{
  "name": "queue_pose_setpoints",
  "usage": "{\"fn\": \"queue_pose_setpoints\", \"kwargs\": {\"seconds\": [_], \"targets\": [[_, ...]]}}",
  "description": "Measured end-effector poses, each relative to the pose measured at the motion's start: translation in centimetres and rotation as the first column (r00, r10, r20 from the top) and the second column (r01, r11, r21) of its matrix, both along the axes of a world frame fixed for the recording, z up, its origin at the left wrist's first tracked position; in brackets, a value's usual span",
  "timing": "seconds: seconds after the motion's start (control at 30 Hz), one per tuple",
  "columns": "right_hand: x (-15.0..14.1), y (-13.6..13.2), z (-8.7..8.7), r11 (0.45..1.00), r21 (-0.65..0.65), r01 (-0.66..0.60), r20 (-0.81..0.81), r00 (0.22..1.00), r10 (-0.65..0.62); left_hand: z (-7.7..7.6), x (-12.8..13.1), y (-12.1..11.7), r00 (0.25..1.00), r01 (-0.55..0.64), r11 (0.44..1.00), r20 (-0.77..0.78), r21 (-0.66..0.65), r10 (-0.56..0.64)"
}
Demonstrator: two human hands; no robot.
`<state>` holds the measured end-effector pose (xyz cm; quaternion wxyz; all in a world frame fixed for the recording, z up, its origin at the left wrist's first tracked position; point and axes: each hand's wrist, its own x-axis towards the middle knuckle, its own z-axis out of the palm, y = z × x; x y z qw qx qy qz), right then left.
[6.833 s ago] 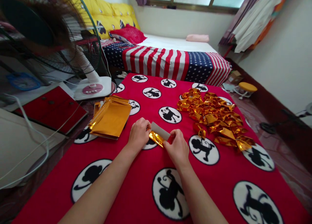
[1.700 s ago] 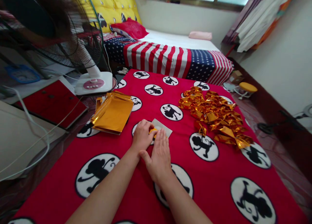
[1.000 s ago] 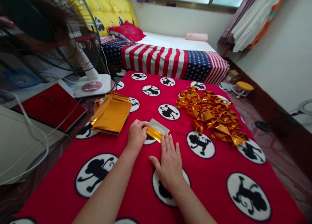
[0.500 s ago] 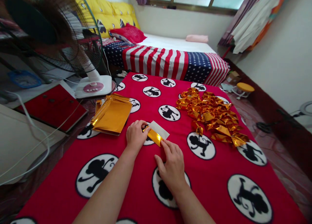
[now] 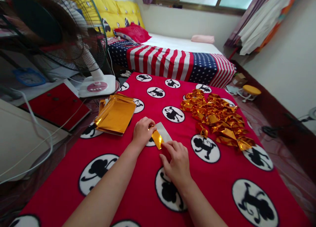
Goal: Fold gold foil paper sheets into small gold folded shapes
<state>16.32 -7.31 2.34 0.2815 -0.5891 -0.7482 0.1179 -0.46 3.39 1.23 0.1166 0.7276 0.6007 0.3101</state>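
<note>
A sheet of gold foil paper (image 5: 157,139) lies on the red cloth between my hands, with a gold strip folded over and its pale grey back showing beyond. My left hand (image 5: 143,132) has its thumb and fingers closed on the far left end of the folded strip. At the strip's near right end, my right hand (image 5: 177,159) rests its fingertips on the paper, its thumb standing apart from them. To the left sits a stack of gold foil sheets (image 5: 117,115). Off to the right is a heap of folded gold foil pieces (image 5: 214,113).
The red cloth (image 5: 207,194) with black monkey prints covers the table. A fan (image 5: 97,84) stands past the left edge, its blades blurred. Behind the table is a bed (image 5: 170,61) with a striped and starred cover. A yellow-topped stool (image 5: 251,89) is at the right.
My left hand has bent its fingers more around the strip's far end. My right fingertips stay at the near end. The whole view has shifted slightly.
</note>
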Motion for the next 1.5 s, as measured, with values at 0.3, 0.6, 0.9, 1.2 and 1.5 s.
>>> {"fn": "queue_pose_setpoints", "kwargs": {"seconds": [0.3,0.6,0.9,1.2,1.5], "targets": [[0.6,0.8,-0.3,0.999,-0.027,-0.036,-0.086,0.996,0.033,2.3,-1.2,-4.2,0.876,0.482,0.876,0.031,-0.021,-0.481],[1.0,0.9,-0.5,0.999,-0.037,-0.018,-0.204,0.979,0.010,1.4,-1.5,-5.2,0.898,0.440,0.897,-0.032,0.045,-0.439],[1.1,1.8,-0.9,0.999,-0.035,0.026,-0.204,0.979,-0.033,0.8,-1.7,-5.1,0.898,0.438,0.895,-0.076,0.088,-0.432],[1.1,1.9,-0.8,0.998,-0.049,0.029,-0.224,0.974,-0.039,0.9,-1.2,-5.0,0.916,0.400,0.914,-0.073,0.065,-0.395],[1.2,1.8,-0.7,0.997,-0.064,0.032,-0.237,0.971,-0.046,0.3,-1.3,-4.4,0.923,0.373,0.927,0.086,0.038,-0.374]]}}
